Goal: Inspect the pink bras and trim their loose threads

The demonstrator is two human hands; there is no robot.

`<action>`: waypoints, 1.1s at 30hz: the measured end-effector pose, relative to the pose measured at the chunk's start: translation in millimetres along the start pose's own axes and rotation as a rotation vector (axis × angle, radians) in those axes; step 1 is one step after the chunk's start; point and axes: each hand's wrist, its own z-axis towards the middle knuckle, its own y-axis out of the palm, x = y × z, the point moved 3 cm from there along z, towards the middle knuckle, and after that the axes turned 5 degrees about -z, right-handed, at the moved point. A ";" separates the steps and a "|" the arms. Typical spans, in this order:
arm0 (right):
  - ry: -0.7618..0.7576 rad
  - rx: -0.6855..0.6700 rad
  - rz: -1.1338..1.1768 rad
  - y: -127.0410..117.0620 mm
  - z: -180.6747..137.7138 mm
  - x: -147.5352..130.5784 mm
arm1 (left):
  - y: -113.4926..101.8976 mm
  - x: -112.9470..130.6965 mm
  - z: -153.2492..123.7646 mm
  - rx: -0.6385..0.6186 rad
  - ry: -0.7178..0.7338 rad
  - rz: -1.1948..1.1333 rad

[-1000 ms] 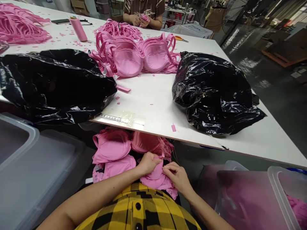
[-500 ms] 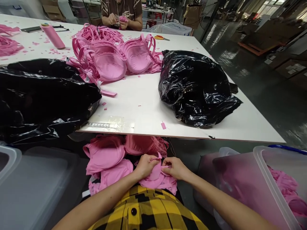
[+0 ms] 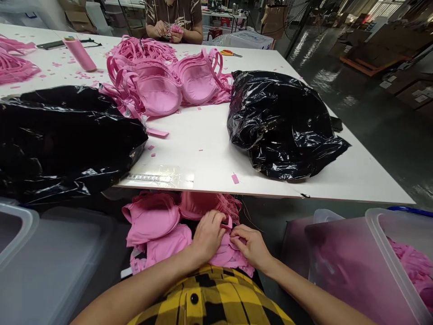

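Pink bras (image 3: pixel 154 221) lie over my lap, just below the table's front edge. My left hand (image 3: pixel 207 232) is closed with its fingertips at a pink strap (image 3: pixel 229 222), whose end stands up between my hands. On the right, my right hand (image 3: pixel 251 243) pinches the upper edge of the nearest bra (image 3: pixel 225 253). My left hand and wrist hide part of this bra. Whether a small fastening lies between my fingertips I cannot make out.
A black plastic bag (image 3: pixel 282 124) sits right on the white table (image 3: pixel 203 162), another black bag (image 3: pixel 67 140) left. Between them rest stacked pink bras (image 3: pixel 158 92), with orange scissors (image 3: pixel 230 53) and a thread cone (image 3: pixel 80 55) beyond. Plastic bins (image 3: pixel 355 266) flank me; a person (image 3: pixel 174 22) works opposite.
My left hand has turned and moved slightly up, its back now facing the camera over the strap. My right hand stays at the bra's edge. The whole view has shifted a little.
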 end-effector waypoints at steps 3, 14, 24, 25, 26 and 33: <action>-0.024 0.010 0.019 0.9 -0.3 1.1 | -9.1 14.2 -1.2 -0.073 0.438 0.298; 0.058 0.063 0.064 2.7 -0.8 8.9 | -12.6 21.6 20.4 -0.402 0.838 0.512; 0.116 0.092 0.097 5.7 -0.8 13.9 | -6.1 17.0 19.9 -0.509 0.968 0.586; 0.119 0.100 0.102 6.0 0.3 13.7 | -6.2 16.3 19.6 -0.493 0.969 0.568; 0.121 0.109 0.107 6.3 1.6 13.4 | -6.2 15.2 19.3 -0.480 0.953 0.548; 0.063 0.120 0.112 9.6 -1.5 13.5 | 2.1 0.0 9.9 -0.419 0.662 0.423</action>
